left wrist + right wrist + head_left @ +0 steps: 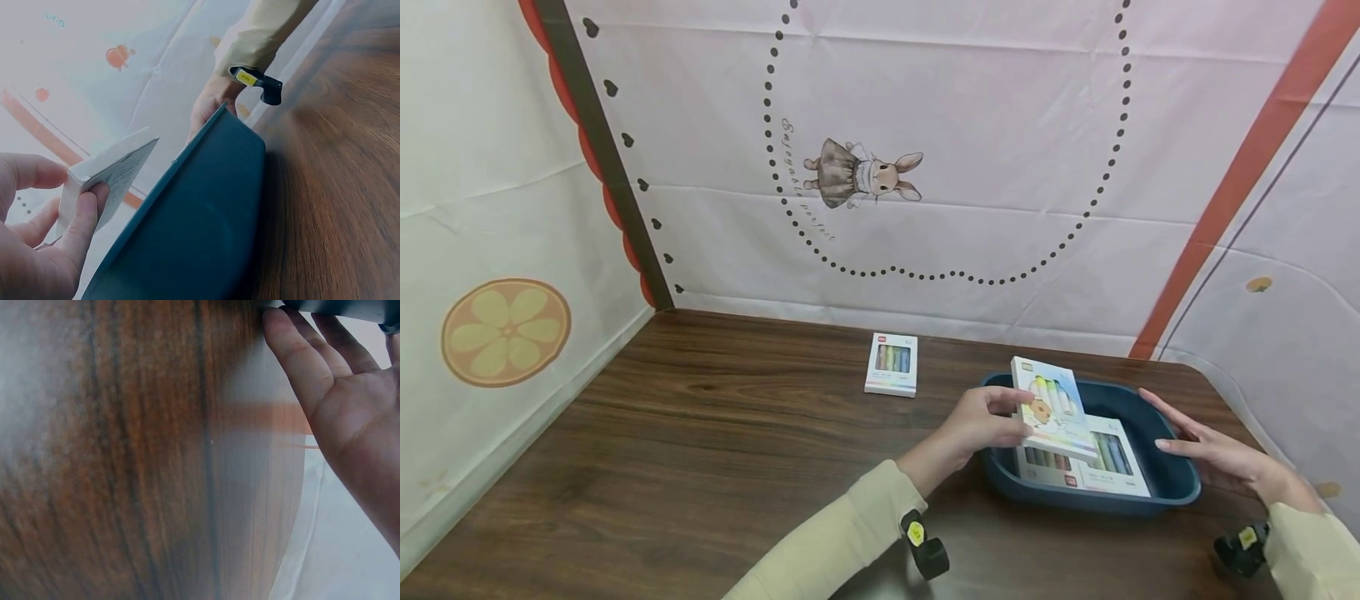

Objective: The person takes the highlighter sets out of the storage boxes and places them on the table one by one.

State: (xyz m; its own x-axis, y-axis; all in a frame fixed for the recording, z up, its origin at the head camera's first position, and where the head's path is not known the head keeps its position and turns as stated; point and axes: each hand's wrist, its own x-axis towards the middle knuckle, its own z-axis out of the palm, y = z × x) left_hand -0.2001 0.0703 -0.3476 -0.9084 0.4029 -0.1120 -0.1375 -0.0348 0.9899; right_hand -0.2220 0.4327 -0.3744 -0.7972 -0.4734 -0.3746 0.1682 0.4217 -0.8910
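My left hand [988, 421] pinches a white box of coloured sticks [1054, 407], tilted above the near part of a dark blue plastic basin [1075, 500]. The thumb and fingers hold its left edge; in the left wrist view the box [122, 165] shows its side and printed back. In the basin lie white boxes with windows [1112, 454], partly covered by the held one. At the basin's right end, my right hand [1221, 454] has its thumb over the inner side of the rim. Its other fingers [300, 350] reach the outer wall in the right wrist view.
Another white box of coloured sticks [892, 365] lies on the brown wooden table [737, 450], left of the basin and near the back edge. Printed white cloth [970, 167] hangs behind and along both sides of the table.
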